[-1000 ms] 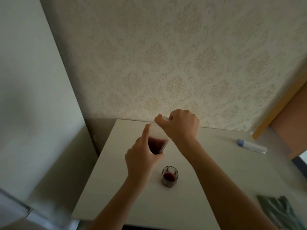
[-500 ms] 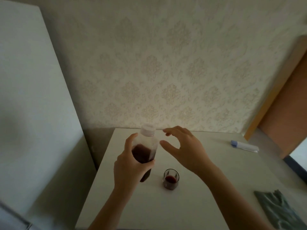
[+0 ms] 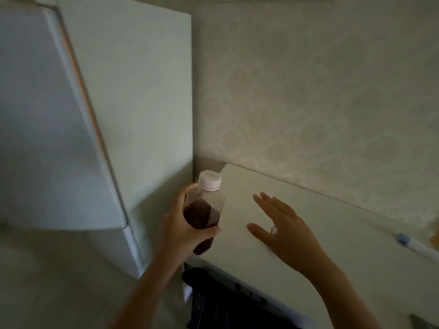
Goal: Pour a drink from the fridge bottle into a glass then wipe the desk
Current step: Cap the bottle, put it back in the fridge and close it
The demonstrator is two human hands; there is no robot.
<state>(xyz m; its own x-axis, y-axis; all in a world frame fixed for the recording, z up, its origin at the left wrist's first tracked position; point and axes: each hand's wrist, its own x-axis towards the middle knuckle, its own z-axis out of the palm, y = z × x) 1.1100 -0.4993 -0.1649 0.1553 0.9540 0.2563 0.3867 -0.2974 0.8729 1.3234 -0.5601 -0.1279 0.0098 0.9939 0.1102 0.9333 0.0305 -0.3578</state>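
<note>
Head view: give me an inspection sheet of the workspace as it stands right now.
Surface: pale desk, no spill visible on the part shown.
Job's things: bottle capped, part full of dark red drink, held over the desk's left edge; glass not in view.
Clutter: white pen with blue cap by the wall.
Hands: left hand wrapped round the bottle; right hand open above the desk, wearing a ring.
Cables: nothing seen.
Surroundings: white fridge at left, door closed; patterned wallpaper; dark object below the desk, unclear.

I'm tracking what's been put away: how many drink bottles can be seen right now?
1. The capped bottle of dark drink is in the left hand, held near the desk's left edge beside the fridge. Others may be out of view.
</note>
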